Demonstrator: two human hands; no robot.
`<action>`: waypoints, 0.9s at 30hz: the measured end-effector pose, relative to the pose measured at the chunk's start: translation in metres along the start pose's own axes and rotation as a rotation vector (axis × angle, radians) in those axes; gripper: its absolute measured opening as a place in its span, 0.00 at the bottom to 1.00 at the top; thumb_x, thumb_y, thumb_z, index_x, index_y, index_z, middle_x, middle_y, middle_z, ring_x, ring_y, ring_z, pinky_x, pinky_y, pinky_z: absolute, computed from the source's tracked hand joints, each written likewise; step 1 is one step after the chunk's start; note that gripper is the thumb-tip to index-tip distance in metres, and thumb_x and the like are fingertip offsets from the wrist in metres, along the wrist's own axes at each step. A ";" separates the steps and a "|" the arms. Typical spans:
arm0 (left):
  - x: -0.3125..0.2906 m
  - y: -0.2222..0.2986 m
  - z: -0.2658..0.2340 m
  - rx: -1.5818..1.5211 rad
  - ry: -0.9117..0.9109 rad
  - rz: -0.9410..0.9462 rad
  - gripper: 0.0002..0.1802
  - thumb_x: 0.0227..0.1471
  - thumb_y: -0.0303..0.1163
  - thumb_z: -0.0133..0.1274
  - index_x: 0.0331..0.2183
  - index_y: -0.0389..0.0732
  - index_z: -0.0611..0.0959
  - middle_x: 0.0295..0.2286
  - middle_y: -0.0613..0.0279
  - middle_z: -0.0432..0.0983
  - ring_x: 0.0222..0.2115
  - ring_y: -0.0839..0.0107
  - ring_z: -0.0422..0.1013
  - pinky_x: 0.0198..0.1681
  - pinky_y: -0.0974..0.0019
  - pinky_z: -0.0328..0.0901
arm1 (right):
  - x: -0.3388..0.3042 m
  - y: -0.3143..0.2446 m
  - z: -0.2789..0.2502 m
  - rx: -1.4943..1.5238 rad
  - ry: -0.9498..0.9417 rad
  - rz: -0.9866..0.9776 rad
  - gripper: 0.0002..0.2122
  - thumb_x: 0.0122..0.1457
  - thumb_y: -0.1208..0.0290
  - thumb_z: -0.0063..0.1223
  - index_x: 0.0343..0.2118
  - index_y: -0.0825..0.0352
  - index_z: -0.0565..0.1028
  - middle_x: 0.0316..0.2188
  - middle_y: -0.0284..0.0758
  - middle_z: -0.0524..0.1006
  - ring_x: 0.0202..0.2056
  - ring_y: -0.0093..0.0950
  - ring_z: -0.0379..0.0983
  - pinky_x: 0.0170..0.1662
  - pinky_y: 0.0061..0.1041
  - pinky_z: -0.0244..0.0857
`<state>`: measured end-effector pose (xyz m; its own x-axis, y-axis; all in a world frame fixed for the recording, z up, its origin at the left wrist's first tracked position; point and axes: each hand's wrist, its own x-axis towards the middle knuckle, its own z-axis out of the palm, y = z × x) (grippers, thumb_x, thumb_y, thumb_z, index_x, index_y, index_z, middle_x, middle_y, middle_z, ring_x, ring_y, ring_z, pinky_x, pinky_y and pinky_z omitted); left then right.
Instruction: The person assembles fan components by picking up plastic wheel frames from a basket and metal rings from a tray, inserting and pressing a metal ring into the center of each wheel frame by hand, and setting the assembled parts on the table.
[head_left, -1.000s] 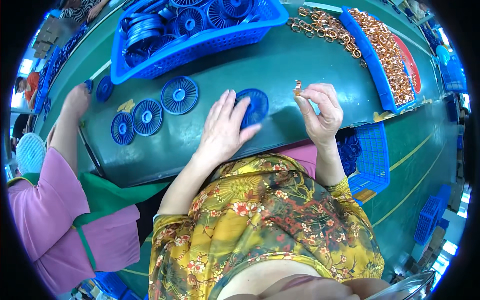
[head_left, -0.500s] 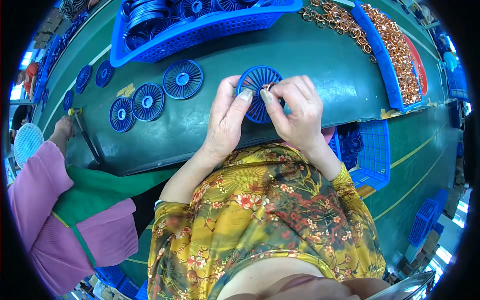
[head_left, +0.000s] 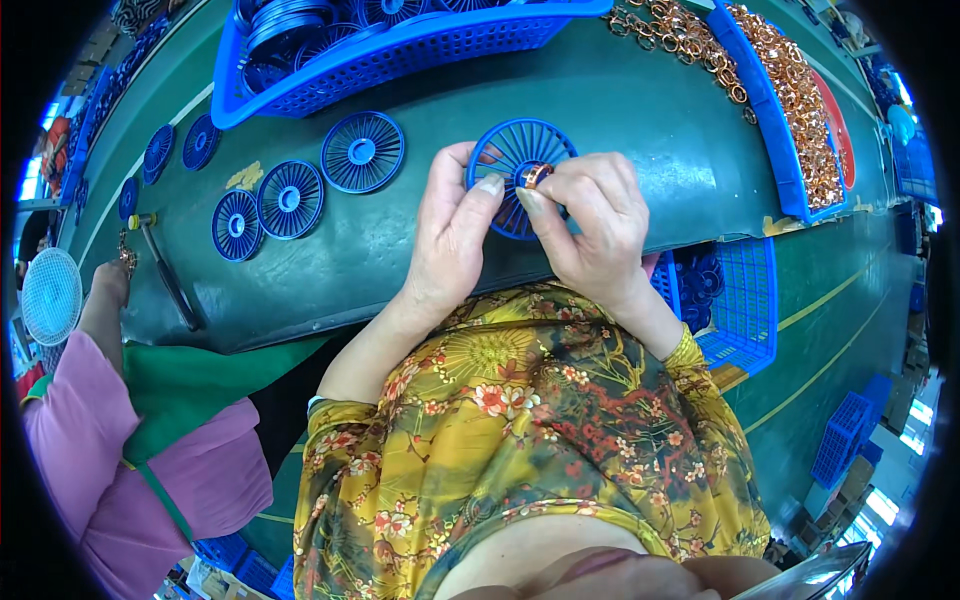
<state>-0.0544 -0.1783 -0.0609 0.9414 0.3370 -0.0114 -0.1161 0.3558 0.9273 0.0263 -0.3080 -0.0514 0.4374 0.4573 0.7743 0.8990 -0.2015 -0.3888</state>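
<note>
A blue spoked wheel (head_left: 512, 150) is tilted in front of me above the table. My left hand (head_left: 452, 220) grips its near-left rim, thumb on the spokes. At the hub, my right hand (head_left: 598, 212) pinches a copper-coloured ring (head_left: 537, 176) between thumb and fingers; whether the ring is seated on the hub I cannot tell. Left of my hands, several similar wheels lie flat on the green table, among them a larger-looking wheel (head_left: 362, 150), a middle wheel (head_left: 290, 198) and a nearer wheel (head_left: 237, 224).
A blue basket (head_left: 400, 62) heaped with wheels stands at the far side. To the right are loose copper rings (head_left: 690, 45), a blue tray (head_left: 768, 115) full of rings and a red tray (head_left: 842, 130). At left, a co-worker's hand (head_left: 110, 283) is beside a hammer (head_left: 172, 268).
The copper ring now shows more plainly at the wheel's hub, and the wheel has turned to face me slightly more. The co-worker's hand has moved away from the hammer, toward some copper rings.
</note>
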 end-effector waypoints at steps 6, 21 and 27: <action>-0.002 -0.006 -0.006 0.436 0.000 0.229 0.15 0.56 0.28 0.46 0.44 0.34 0.65 0.33 0.58 0.71 0.32 0.73 0.68 0.37 0.66 0.65 | 0.002 -0.001 0.002 -0.060 -0.173 0.089 0.05 0.49 0.72 0.58 0.25 0.63 0.73 0.25 0.33 0.72 0.29 0.35 0.68 0.34 0.34 0.59; -0.009 0.025 0.000 -0.054 -0.264 -0.159 0.27 0.53 0.26 0.56 0.53 0.34 0.66 0.42 0.61 0.72 0.43 0.76 0.70 0.48 0.70 0.66 | 0.001 0.023 -0.032 0.450 -0.362 -0.025 0.13 0.55 0.67 0.56 0.43 0.61 0.79 0.50 0.33 0.75 0.57 0.36 0.64 0.60 0.43 0.51; 0.007 0.007 -0.004 0.877 -0.034 0.421 0.24 0.51 0.24 0.55 0.51 0.36 0.69 0.38 0.52 0.77 0.33 0.65 0.77 0.37 0.65 0.71 | 0.005 0.069 -0.036 0.557 -0.324 0.482 0.17 0.59 0.72 0.52 0.52 0.65 0.71 0.53 0.40 0.71 0.48 0.29 0.72 0.48 0.26 0.67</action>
<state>-0.0497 -0.1698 -0.0556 0.8873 0.2576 0.3825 -0.1810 -0.5684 0.8026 0.0911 -0.3508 -0.0563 0.6691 0.6764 0.3078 0.4326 -0.0178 -0.9014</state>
